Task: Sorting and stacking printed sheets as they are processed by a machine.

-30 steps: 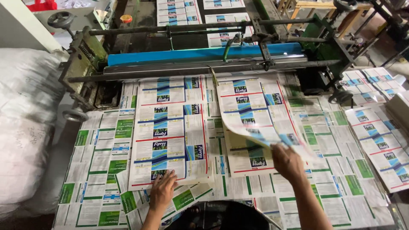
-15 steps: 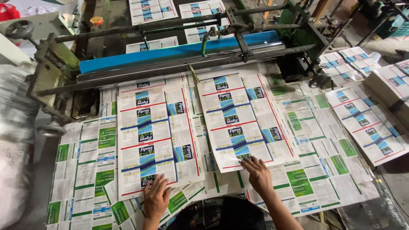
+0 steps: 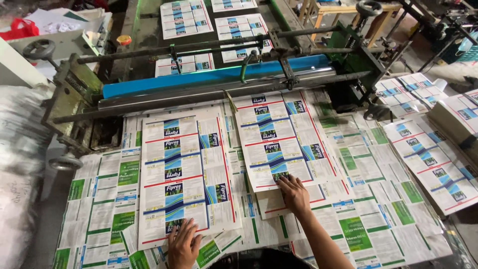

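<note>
As you lean over the desk (image 3: pixel 383 234), your left hand (image 3: pixel 183 244) lies flat, fingers spread, on the near edge of the left printed sheet (image 3: pixel 184 174), a white sheet of repeated labels with blue and green bands and red lines. Your right hand (image 3: pixel 294 193) presses palm down, fingers splayed, on the near edge of the right printed sheet (image 3: pixel 281 139), which carries the same pattern. Neither hand grips anything; both simply rest open on the paper, well apart from each other.

The two sheets lie side by side, a narrow strip between them, on top of a layer of green-and-white printed sheets (image 3: pixel 109 194) that covers the desk. To your right, more blue-banded sheets (image 3: pixel 428 159) spread toward the desk's edge.

Just beyond the two sheets, their far edges reach a grey metal roller (image 3: pixel 199 95) with a long blue bar (image 3: pixel 209 78) behind it, both running across the machine. Dark rods (image 3: pixel 199 46) cross above the bar. A black handwheel (image 3: pixel 39 49) stands at the machine's left end. Farther back, further printed sheets (image 3: pixel 209 15) lie on the machine's green bed, and a red bag (image 3: pixel 20 29) sits at the far left.
</note>
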